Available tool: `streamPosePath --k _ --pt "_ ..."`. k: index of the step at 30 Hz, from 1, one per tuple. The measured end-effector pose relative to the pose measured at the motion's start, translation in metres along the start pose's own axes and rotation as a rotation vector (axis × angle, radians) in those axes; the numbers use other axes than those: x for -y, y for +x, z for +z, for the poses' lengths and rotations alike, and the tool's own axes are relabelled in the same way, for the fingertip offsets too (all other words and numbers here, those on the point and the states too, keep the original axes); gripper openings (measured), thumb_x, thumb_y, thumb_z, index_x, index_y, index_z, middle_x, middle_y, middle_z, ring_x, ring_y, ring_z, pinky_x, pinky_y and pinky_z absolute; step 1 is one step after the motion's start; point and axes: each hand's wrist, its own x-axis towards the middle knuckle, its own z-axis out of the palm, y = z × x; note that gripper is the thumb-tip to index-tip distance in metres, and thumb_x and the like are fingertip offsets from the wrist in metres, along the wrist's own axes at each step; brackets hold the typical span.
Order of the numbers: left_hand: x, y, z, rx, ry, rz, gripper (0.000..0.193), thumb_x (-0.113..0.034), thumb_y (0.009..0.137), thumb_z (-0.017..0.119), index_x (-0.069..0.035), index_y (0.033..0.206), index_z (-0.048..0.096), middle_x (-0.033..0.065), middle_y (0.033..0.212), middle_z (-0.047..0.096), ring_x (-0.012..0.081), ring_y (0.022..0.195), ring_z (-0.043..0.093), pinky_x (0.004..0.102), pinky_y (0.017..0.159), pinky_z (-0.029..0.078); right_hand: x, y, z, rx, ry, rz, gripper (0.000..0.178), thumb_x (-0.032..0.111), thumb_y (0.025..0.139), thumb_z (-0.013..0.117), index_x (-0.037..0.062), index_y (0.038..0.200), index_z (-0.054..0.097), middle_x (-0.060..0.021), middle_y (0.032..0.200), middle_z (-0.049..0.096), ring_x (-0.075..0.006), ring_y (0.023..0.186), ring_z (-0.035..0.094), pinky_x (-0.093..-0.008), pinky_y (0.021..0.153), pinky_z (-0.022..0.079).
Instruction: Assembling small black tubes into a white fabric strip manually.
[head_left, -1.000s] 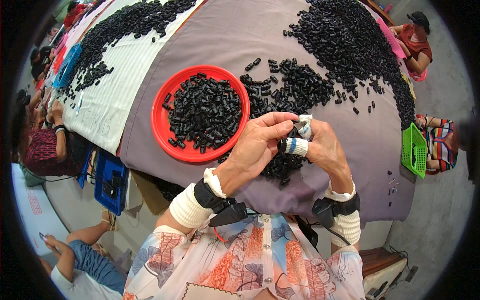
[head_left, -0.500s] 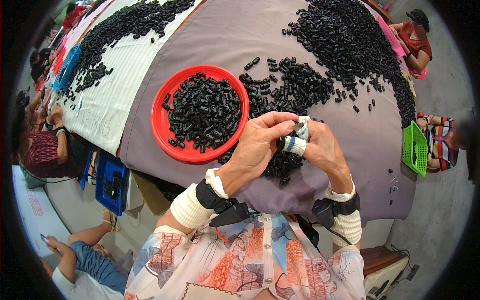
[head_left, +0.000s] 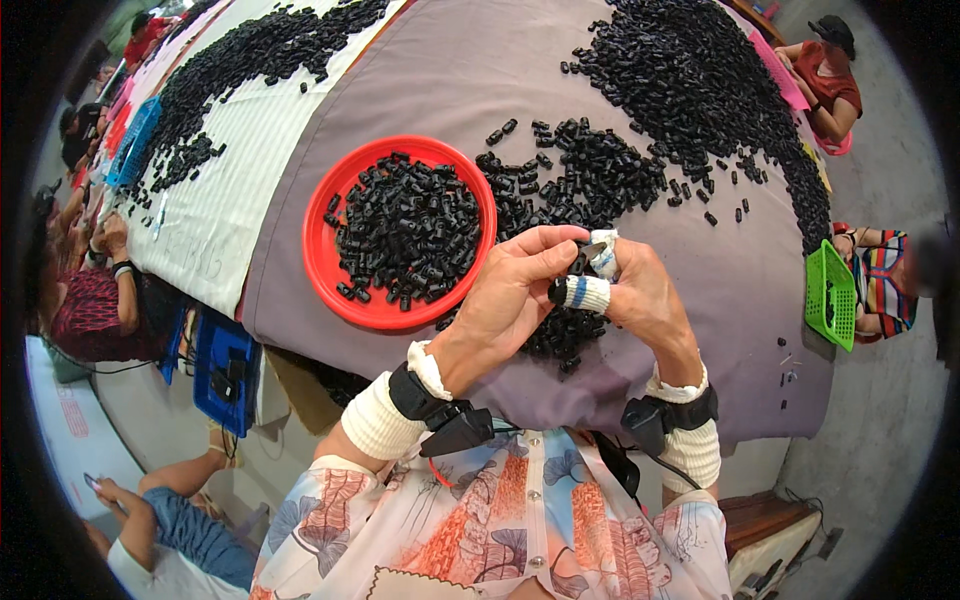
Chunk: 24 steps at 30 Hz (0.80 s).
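My left hand (head_left: 508, 285) is closed in a pinch over the table, its thumb and forefinger on a small black cylindrical part (head_left: 579, 262). From the other side my right hand (head_left: 650, 295) grips the same part; white wraps (head_left: 588, 293) cover two of its fingers, one with blue stripes. The fingers partly hide the part. Just beyond and left of the hands stands a red round tray (head_left: 312, 270), heaped with similar black parts (head_left: 410, 230). More loose black parts (head_left: 565, 335) lie beneath my hands.
A large heap of black parts (head_left: 690, 90) covers the far right of the grey tablecloth (head_left: 400, 90). A green basket (head_left: 828, 300) stands at the right edge, a blue tray (head_left: 225, 370) at lower left. Other people sit around both sides.
My right fingertips have shifted slightly, and the black part now shows between the two hands' fingertips. Both hands stay in nearly the same place.
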Motion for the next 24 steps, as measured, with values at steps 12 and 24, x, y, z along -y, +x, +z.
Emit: streamPosePath --k 12,24 --pt "-0.002 0.005 -0.004 0.020 0.048 -0.006 0.018 -0.009 0.088 0.054 -0.001 0.104 0.057 0.0048 0.095 0.061 0.0111 0.084 0.059 0.0256 0.074 0.049 -0.010 0.008 0.001 0.001 0.004 -0.031 0.037 0.030 0.068 0.074 -0.0007 0.071 0.055 -0.0004 0.058 0.049 -0.0096 0.056 0.042 -0.0276 0.052 0.038" --pt "0.004 0.021 -0.008 -0.014 0.124 -0.013 0.019 -0.009 0.087 0.056 -0.001 0.103 0.058 0.0050 0.095 0.061 0.0116 0.085 0.058 0.0264 0.077 0.047 -0.014 0.008 -0.004 0.007 0.037 -0.013 0.032 0.027 0.072 0.071 -0.0003 0.071 0.054 0.0011 0.059 0.048 -0.0083 0.056 0.042 -0.0269 0.051 0.037"
